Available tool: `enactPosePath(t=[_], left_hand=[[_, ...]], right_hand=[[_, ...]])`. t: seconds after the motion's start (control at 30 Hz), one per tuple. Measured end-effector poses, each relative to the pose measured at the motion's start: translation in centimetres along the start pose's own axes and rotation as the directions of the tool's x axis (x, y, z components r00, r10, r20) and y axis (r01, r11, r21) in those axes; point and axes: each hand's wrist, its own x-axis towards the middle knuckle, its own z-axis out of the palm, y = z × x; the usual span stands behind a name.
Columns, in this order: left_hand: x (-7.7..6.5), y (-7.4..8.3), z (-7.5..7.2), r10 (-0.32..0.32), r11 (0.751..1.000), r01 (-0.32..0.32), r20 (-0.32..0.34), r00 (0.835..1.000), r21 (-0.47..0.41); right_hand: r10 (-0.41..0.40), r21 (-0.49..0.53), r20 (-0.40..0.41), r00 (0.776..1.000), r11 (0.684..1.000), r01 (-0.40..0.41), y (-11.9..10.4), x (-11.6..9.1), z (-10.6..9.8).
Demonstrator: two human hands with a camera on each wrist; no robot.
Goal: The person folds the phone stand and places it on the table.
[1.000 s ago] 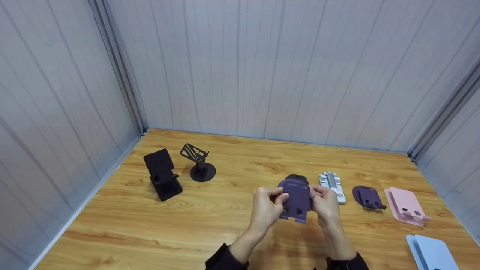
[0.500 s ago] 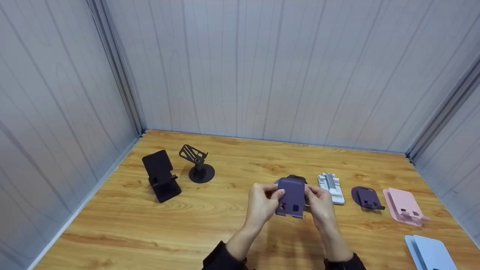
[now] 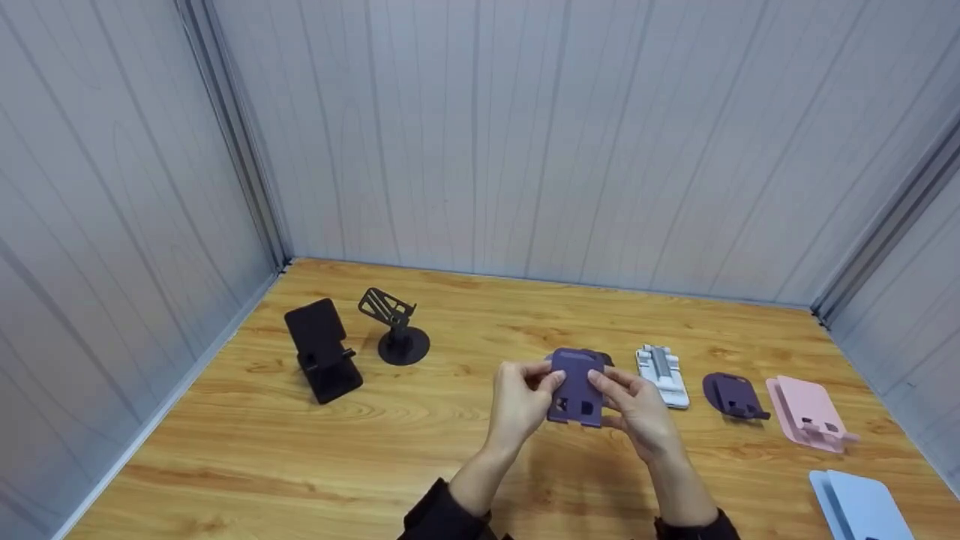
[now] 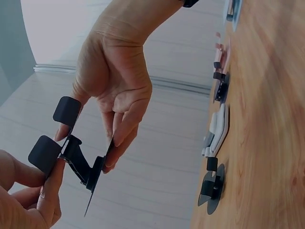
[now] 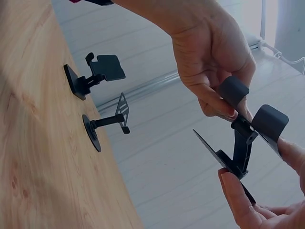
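As far as these views show, work looks about midway

Around you: pale panel walls [image 3: 510, 142]; below, wood table [image 3: 225, 457]. Left side, black phone stand [image 3: 316, 328] and slotted black stand [image 3: 403, 346], both up; probably done. Right side, lying low, apparently left to do: pale blue stand [image 3: 868, 504], pink stand [image 3: 811, 401], white stand [image 3: 665, 375], dark purple stand [image 3: 736, 391], plus round-based dark stand [image 4: 208, 188], mostly hidden behind your grip in head view. Containers: none visible.

Purple stand [image 3: 576, 384] is up off the table between your hands, plate and base apart on a hinge arm [image 4: 76, 160]; looks partway open. Your left hand [image 3: 519, 401] pinches the plate; your right hand [image 3: 639, 409] grips across, thumb on plate, fingers on base. Smallest: two curved lips [image 4: 44, 153].
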Motion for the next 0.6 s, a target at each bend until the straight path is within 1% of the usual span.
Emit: enactPosePath(t=[0.1, 0.2, 0.3, 0.37, 0.43, 0.5, 0.53, 0.6], left_hand=[[0.0, -0.2, -0.1, 0.013, 1.000, -0.013, 0.025, 1.000, 0.004], [-0.1, -0.3, -0.2, 0.053, 0.996, -0.057, 0.056, 0.997, 0.069], [-0.2, -0.2, -0.3, 0.081, 0.986, -0.089, 0.064, 0.995, 0.141], [-0.3, 0.0, -0.4, 0.078, 0.981, -0.087, 0.060, 0.995, 0.171], [-0.3, 0.1, -0.7, 0.041, 0.984, -0.052, 0.067, 0.997, 0.172], [0.0, 0.1, -1.0, -0.021, 0.990, 0.006, 0.105, 0.994, 0.139], [0.1, 0.1, -1.2, -0.054, 0.993, 0.040, 0.133, 0.990, 0.110], [0.3, -0.1, -1.5, -0.112, 0.994, 0.110, 0.193, 0.975, 0.022]], right_hand=[[-0.003, -0.005, -0.042, 0.999, 1.000, 0.003, -0.2, 0.0, 0.1], [-0.012, -0.003, -0.068, 0.998, 1.000, 0.011, -0.3, -0.1, 0.0], [-0.019, 0.002, -0.084, 0.996, 1.000, 0.019, -0.4, -0.2, -0.1], [-0.023, 0.010, -0.094, 0.995, 1.000, 0.024, -0.5, -0.2, -0.2], [-0.030, 0.011, -0.099, 0.995, 0.999, 0.031, -0.6, -0.3, -0.2], [-0.035, 0.009, -0.098, 0.995, 0.999, 0.036, -0.6, -0.3, -0.3], [-0.037, 0.007, -0.095, 0.995, 0.999, 0.038, -0.6, -0.3, -0.3], [-0.041, 0.000, -0.077, 0.996, 0.999, 0.041, -0.6, -0.3, -0.4]])
